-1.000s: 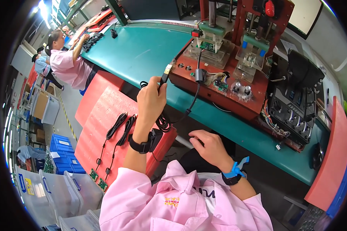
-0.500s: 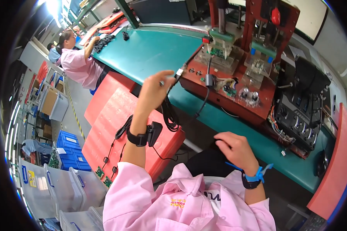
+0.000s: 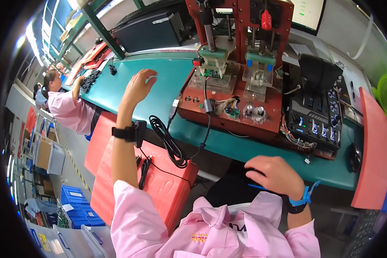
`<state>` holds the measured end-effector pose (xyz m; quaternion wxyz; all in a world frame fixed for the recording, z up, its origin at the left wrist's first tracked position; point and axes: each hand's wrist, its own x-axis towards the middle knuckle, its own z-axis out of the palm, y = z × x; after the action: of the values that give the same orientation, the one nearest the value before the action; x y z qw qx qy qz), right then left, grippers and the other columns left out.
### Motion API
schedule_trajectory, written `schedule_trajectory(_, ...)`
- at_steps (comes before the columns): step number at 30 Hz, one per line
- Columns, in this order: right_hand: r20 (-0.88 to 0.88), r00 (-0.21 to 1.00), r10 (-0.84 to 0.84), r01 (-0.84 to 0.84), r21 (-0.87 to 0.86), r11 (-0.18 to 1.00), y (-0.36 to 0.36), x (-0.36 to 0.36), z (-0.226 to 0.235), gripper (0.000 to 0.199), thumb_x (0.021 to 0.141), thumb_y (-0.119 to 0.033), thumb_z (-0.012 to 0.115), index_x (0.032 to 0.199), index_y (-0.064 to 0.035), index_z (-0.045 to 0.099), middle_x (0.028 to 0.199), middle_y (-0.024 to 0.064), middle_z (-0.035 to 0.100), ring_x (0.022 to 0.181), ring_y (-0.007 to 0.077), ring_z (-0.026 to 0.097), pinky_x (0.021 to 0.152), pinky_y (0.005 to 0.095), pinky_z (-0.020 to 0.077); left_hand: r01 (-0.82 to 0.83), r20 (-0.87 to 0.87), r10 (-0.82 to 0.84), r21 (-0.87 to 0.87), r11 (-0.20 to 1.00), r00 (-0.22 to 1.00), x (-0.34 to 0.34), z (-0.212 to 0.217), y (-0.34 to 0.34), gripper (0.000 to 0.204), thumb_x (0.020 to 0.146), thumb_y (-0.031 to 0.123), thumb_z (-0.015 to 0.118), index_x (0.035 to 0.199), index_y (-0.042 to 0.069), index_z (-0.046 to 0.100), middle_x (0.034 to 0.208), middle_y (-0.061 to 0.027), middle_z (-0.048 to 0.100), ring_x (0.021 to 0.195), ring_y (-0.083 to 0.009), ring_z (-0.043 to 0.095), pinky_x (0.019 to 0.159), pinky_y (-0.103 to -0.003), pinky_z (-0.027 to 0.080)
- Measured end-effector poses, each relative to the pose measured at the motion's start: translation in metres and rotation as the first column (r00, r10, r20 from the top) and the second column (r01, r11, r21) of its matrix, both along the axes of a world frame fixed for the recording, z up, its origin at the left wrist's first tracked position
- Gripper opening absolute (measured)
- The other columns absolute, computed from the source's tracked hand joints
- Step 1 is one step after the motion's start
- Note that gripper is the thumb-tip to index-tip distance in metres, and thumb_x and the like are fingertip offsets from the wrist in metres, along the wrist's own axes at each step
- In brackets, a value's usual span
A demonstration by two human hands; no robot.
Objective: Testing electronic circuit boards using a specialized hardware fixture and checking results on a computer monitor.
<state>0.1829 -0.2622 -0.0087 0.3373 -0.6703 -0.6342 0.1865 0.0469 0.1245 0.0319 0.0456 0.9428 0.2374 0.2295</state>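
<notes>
My left hand [image 3: 139,86] is raised over the green bench [image 3: 159,69], its fingers loosely curved with a gap at the thumb and nothing in them. To its right, a black cable's USB plug [image 3: 175,103] rests by the left edge of a red test fixture [image 3: 232,117]. From there a looped black cable [image 3: 172,150] hangs off the bench front. A green circuit board [image 3: 211,73] sits under the fixture's left press. Over my lap, my right hand [image 3: 277,172] hovers with fingers bent and thumb apart, holding nothing visible.
Pink foam sheets [image 3: 165,170] lie stacked at left, with black cables on top. Right of the fixture stands a black control panel [image 3: 316,120] with levers; a mouse [image 3: 354,157] is beyond it. A co-worker [image 3: 66,101] sits at far left. Blue crates [image 3: 79,206] stand on the floor.
My left hand has moved left, away from the USB plug and looped cable. The view has turned, so the bench sits farther left. My right hand stays over my lap.
</notes>
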Motion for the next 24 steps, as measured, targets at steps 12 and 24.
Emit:
schedule_trajectory(12, 0.781, 0.623, 0.036, 0.039, -0.077, 0.996, 0.114, -0.021, 0.095, 0.014, 0.070, -0.017, 0.059, 0.069, -0.0040, 0.060, 0.069, 0.0073, 0.060, 0.067, 0.0233, 0.058, 0.062, 0.0350, 0.0443, 0.176, -0.321, -0.132, 0.113, 0.978, 0.938, 0.032, -0.005, -0.090, 0.019, 0.076, 0.020, 0.052, 0.072, 0.002, 0.058, 0.074, -0.0149, 0.059, 0.075, -0.0310, 0.057, 0.065, -0.039, 0.045)
schedule_trajectory(24, 0.862, 0.435, -0.258, -0.019, 0.295, 0.955, 0.195, -0.015, 0.035, 0.010, 0.068, -0.016, 0.056, 0.064, -0.0108, 0.064, 0.069, 0.0026, 0.058, 0.083, 0.0200, 0.049, 0.077, 0.0406, 0.0340, 0.543, -0.099, -0.546, -0.054, 0.838, 0.832, 0.035, -0.001, -0.062, 0.016, 0.065, 0.007, 0.055, 0.080, -0.001, 0.053, 0.091, -0.0162, 0.055, 0.088, -0.0344, 0.051, 0.072, -0.040, 0.042)
